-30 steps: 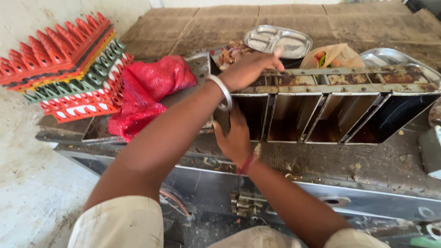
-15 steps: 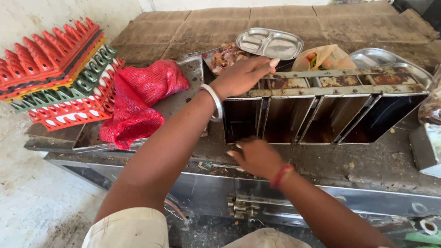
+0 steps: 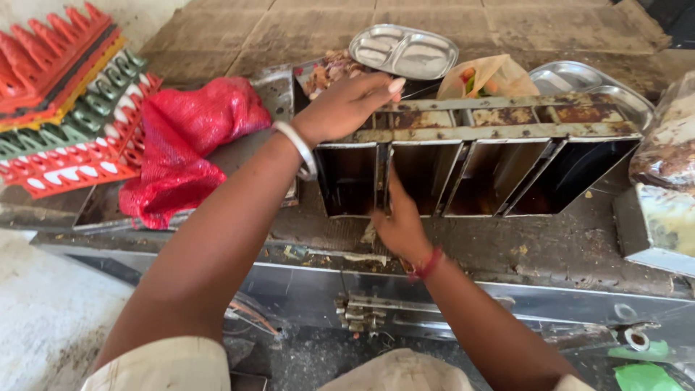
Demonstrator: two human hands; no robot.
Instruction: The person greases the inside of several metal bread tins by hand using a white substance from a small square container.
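Nearest the body, the right hand [image 3: 397,226] reaches forward with its palm down and fingers pointing into the mouth of the second compartment of a rusty four-compartment metal tin rack [image 3: 478,156] lying on its side on the grimy counter [image 3: 550,250]. Its fingers look loosely together; whether they pinch anything I cannot tell. Beyond and left of it, the left hand [image 3: 346,107] lies flat across the rack's top edge, fingers spread narrow, pressing down, gripping nothing. The risk, as I judge it, is a scrape on the sharp, corroded rims, or the rack sliding if that pressure eases. Left of both hands sits a red mesh sack [image 3: 184,141]; beyond the left hand, a steel divided tray [image 3: 403,51].
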